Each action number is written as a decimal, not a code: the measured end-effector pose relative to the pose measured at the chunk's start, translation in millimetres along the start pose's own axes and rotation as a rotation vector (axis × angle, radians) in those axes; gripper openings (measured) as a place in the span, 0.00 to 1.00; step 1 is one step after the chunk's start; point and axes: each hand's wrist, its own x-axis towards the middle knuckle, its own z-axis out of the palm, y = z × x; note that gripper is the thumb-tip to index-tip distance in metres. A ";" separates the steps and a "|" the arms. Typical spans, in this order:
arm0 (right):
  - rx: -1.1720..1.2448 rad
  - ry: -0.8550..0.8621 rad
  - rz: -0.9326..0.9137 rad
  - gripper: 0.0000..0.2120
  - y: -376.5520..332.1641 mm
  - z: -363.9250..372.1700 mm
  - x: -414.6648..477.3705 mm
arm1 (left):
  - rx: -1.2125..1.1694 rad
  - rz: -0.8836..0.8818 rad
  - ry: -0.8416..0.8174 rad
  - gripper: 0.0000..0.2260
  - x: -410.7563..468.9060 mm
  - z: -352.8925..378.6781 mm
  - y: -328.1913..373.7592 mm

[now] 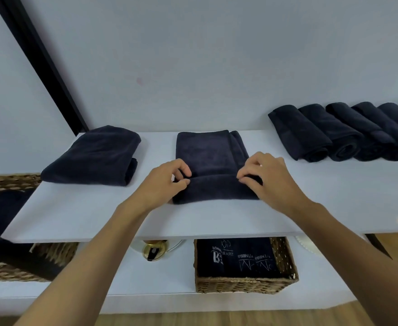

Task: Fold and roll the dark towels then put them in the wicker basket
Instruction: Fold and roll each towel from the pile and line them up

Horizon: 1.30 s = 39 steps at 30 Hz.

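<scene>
Towel [211,154] lies on the white shelf [94,215] between my hands; left hand [167,184] and right hand [271,182] each pinch its rolled near edge.

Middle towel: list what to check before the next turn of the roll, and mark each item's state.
1. Left hand pinches its end of the roll on the middle towel: ok.
2. Right hand pinches the other end: ok.
3. Flat part ahead lies smooth: ok.
4. Layers line up on the right edge: not ok, they fan out.
5. Roll tight inside: cannot tell.
6. Room in the wicker basket below: cannot tell, towels already cover what shows of it.
</scene>
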 end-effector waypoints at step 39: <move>0.501 -0.316 0.295 0.11 11.8 -25.0 19.1 | 0.143 0.163 0.092 0.17 5.9 -8.3 -1.5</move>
